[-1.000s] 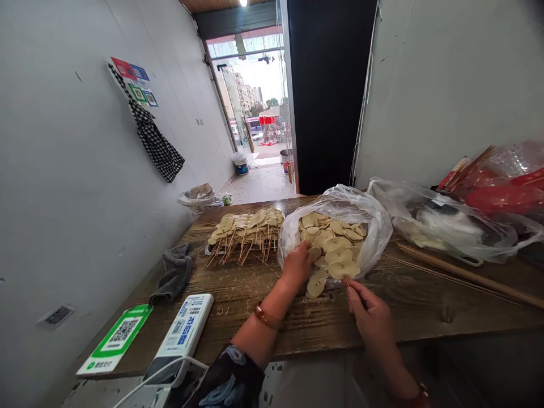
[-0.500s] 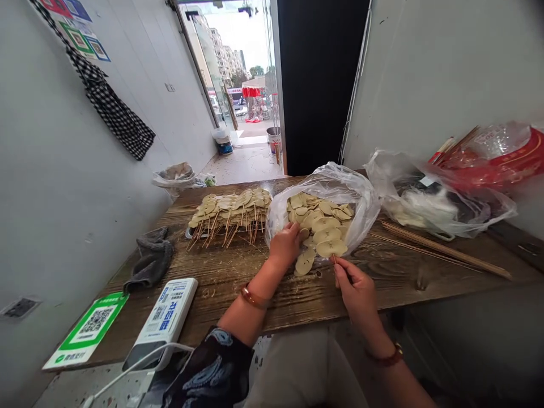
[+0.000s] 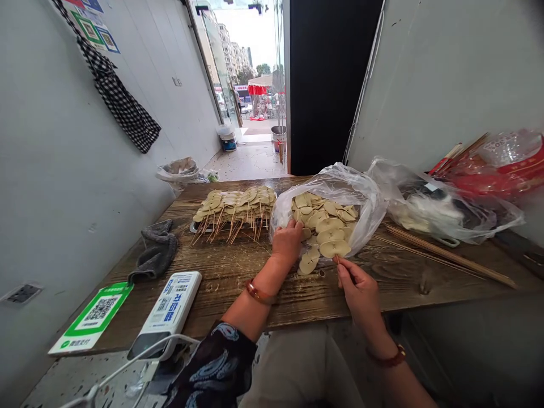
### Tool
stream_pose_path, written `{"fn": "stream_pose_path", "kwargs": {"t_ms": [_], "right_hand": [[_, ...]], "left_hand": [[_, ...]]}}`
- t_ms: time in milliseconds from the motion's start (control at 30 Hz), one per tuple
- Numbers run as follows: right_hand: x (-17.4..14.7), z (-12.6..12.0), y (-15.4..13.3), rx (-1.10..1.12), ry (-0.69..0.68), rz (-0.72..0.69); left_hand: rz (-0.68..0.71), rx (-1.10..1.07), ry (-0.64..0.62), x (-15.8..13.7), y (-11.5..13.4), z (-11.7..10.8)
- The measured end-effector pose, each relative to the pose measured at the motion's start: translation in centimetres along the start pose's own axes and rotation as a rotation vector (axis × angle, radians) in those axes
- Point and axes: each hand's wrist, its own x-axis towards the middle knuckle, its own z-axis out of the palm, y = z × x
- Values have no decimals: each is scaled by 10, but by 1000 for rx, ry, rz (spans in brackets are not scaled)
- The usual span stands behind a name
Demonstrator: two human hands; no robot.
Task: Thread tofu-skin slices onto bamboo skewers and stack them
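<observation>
My right hand (image 3: 360, 289) pinches the lower end of a thin wooden skewer (image 3: 337, 259). Several pale, flat oval slices (image 3: 334, 249) are threaded on it, one behind another, over the mouth of a clear plastic bag (image 3: 369, 212). Inside the bag lies a heap of loose slices (image 3: 312, 203). My left hand (image 3: 287, 245) is at the bag's left front edge, fingers curled in beside a small slice (image 3: 306, 233); what they hold is hidden. Between the hands, more slices (image 3: 309, 260) rest at the bag's front edge.
Skewered slices (image 3: 238, 205) are piled on a tray at the left back. Bare skewers (image 3: 454, 258) lie right, before another plastic bag (image 3: 442, 209). A grey cloth (image 3: 155, 252), a white device (image 3: 172, 306) with a cable and a QR card (image 3: 96, 317) occupy the table's left.
The view has shifted slightly, so everything sits a little further right. Both hands keep nearly the same places by the bag, and the skewer stays in my right hand.
</observation>
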Motion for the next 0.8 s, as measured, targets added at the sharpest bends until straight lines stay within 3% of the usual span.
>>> {"fn": "stream_pose_path", "kwargs": {"t_ms": [167, 300, 433, 567, 800], "right_hand": [[0, 0, -1, 13, -9, 0], [1, 0, 1, -2, -3, -17], [1, 0, 2, -17, -5, -5], [0, 0, 2, -4, 5, -15], [-1, 0, 2, 11, -11, -22]], "left_hand": [[111, -16, 128, -3, -3, -4], [143, -78, 108, -4, -6, -1], [77, -220, 102, -5, -9, 1], [-44, -483, 148, -4, -14, 1], [-263, -1232, 137, 4, -26, 3]]}}
